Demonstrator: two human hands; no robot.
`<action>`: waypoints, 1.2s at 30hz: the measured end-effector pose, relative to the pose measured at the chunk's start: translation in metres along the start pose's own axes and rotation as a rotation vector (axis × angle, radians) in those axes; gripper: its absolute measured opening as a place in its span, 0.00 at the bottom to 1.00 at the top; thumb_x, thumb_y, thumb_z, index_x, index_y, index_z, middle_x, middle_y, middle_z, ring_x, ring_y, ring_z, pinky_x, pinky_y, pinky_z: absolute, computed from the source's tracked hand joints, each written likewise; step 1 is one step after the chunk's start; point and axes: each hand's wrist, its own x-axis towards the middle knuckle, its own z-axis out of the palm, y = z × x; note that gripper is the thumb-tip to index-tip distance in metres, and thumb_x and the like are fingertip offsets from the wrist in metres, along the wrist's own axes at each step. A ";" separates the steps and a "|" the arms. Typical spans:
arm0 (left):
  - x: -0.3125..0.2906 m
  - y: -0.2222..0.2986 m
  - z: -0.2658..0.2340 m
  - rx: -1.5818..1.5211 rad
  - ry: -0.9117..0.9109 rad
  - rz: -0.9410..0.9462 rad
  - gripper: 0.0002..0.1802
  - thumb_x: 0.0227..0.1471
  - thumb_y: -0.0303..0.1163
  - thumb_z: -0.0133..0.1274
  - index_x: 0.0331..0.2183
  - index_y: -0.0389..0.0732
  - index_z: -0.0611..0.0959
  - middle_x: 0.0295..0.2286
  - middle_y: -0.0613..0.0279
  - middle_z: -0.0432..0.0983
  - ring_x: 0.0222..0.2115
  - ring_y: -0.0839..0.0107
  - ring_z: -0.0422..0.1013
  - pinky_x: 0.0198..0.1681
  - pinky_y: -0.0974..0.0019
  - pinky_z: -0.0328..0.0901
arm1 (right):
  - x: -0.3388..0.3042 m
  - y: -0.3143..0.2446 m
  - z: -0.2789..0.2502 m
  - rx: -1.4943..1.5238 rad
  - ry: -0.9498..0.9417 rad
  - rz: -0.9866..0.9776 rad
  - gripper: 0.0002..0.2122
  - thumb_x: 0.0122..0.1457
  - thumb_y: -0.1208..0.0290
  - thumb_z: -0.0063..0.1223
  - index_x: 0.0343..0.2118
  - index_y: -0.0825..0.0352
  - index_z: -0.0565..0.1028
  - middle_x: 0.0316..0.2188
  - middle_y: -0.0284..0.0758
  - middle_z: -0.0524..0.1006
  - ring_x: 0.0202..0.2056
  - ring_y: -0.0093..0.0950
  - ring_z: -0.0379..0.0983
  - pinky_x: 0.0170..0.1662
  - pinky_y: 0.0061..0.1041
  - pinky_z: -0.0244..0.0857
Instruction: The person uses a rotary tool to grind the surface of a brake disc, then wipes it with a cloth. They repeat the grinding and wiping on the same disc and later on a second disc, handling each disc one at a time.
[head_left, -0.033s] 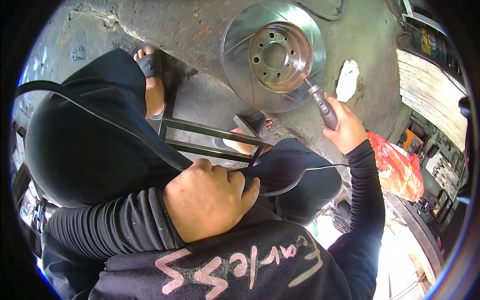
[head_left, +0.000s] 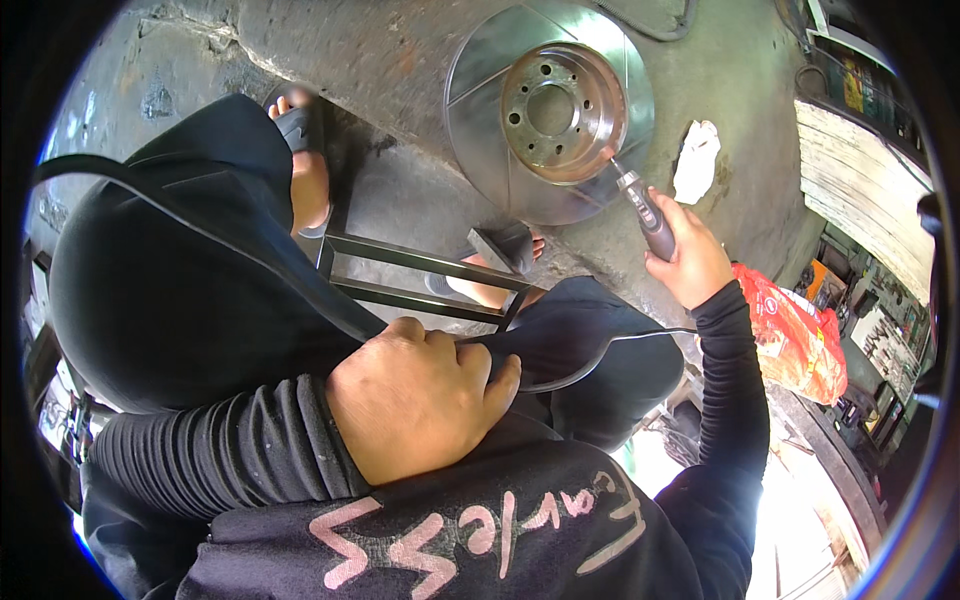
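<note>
Holding the hands well apart: right hand (head_left: 692,255) clamped on the handle of a slim dark hand tool (head_left: 655,228), reaching out ahead; left hand (head_left: 415,405) curled back close to the body, right by a black hose (head_left: 100,170) running in from the far left. Cannot tell, for the left fingers, a firm grip on that hose from a mere resting on it.

Ahead of the right hand and off to its left, lying flat on the grey floor (head_left: 400,65): a metal brake disc (head_left: 543,142) with a raised, drilled centre. Pointing the tool's bright tip at the outer wall of that centre, on the side nearest the right hand; too small to tell light contact from a bare gap.

Just ahead of the right hand, a crumpled white cloth (head_left: 697,165); behind it and to its right, a red bag (head_left: 800,345). Ahead of the left hand, between both feet, a black metal frame (head_left: 400,257).

As for the step in hand, judging by the pose: working the tip along the wall of the disc's centre. Calling next, probably, for a steady right wrist, an even tip angle and slack in the hose.

Against the earlier frame, almost no difference: same grip, same tip position, same left-hand pose; at most a very slight shift of the disc and cloth within the view.
</note>
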 end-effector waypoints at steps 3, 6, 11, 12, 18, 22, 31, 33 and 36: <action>0.001 0.001 0.005 0.009 0.057 -0.002 0.22 0.43 0.36 0.49 0.43 0.45 0.81 0.24 0.66 0.71 0.23 0.72 0.68 0.26 0.69 0.63 | 0.000 0.001 0.003 -0.032 -0.015 -0.004 0.34 0.45 0.72 0.59 0.60 0.53 0.62 0.34 0.41 0.71 0.31 0.40 0.74 0.37 0.38 0.68; 0.003 -0.002 0.003 0.004 0.072 0.036 0.22 0.43 0.36 0.49 0.44 0.45 0.81 0.25 0.66 0.71 0.23 0.72 0.68 0.26 0.69 0.63 | -0.002 0.003 0.006 -0.061 -0.020 0.000 0.34 0.45 0.72 0.59 0.60 0.53 0.62 0.34 0.40 0.71 0.30 0.39 0.74 0.36 0.38 0.68; 0.005 0.000 0.006 0.015 0.075 0.020 0.23 0.43 0.36 0.49 0.44 0.45 0.81 0.25 0.67 0.71 0.23 0.72 0.68 0.26 0.69 0.63 | 0.001 0.001 0.010 -0.056 0.002 -0.015 0.35 0.45 0.73 0.58 0.60 0.53 0.62 0.33 0.39 0.70 0.27 0.36 0.74 0.33 0.36 0.69; 0.005 0.000 0.006 0.014 0.073 0.023 0.23 0.43 0.36 0.49 0.44 0.45 0.81 0.25 0.67 0.71 0.23 0.72 0.68 0.26 0.69 0.63 | 0.001 0.004 0.012 -0.061 0.015 -0.040 0.35 0.45 0.73 0.58 0.60 0.53 0.62 0.33 0.39 0.70 0.26 0.36 0.74 0.33 0.36 0.69; 0.005 -0.001 0.004 0.015 0.055 0.038 0.22 0.43 0.36 0.50 0.43 0.44 0.82 0.25 0.66 0.72 0.23 0.72 0.68 0.26 0.69 0.64 | 0.000 0.002 0.015 -0.037 0.011 -0.006 0.35 0.45 0.74 0.58 0.60 0.53 0.62 0.34 0.40 0.70 0.23 0.34 0.74 0.32 0.35 0.69; 0.006 -0.001 0.006 0.011 0.068 0.038 0.22 0.43 0.36 0.50 0.43 0.43 0.82 0.26 0.65 0.72 0.23 0.72 0.68 0.26 0.69 0.64 | -0.001 0.004 0.018 -0.047 0.009 0.000 0.35 0.44 0.75 0.58 0.60 0.54 0.62 0.34 0.41 0.71 0.23 0.34 0.74 0.32 0.35 0.69; 0.007 -0.001 0.005 0.005 0.058 0.027 0.22 0.42 0.35 0.50 0.42 0.43 0.82 0.25 0.66 0.72 0.23 0.73 0.68 0.26 0.70 0.64 | -0.001 0.007 0.023 -0.047 0.022 -0.007 0.35 0.44 0.75 0.58 0.60 0.54 0.62 0.34 0.41 0.71 0.25 0.37 0.74 0.33 0.36 0.69; 0.007 -0.001 0.004 0.002 0.063 0.027 0.22 0.42 0.35 0.50 0.42 0.43 0.82 0.25 0.66 0.72 0.23 0.73 0.68 0.26 0.70 0.64 | -0.002 0.008 0.025 -0.066 0.048 -0.050 0.35 0.45 0.74 0.58 0.60 0.54 0.62 0.35 0.41 0.71 0.26 0.37 0.74 0.33 0.36 0.69; 0.006 -0.001 0.006 -0.005 0.073 0.027 0.21 0.42 0.35 0.50 0.42 0.43 0.82 0.25 0.66 0.72 0.23 0.73 0.68 0.26 0.70 0.64 | -0.003 0.010 0.028 -0.076 0.066 -0.077 0.35 0.45 0.74 0.58 0.60 0.54 0.62 0.35 0.41 0.71 0.26 0.37 0.74 0.33 0.36 0.69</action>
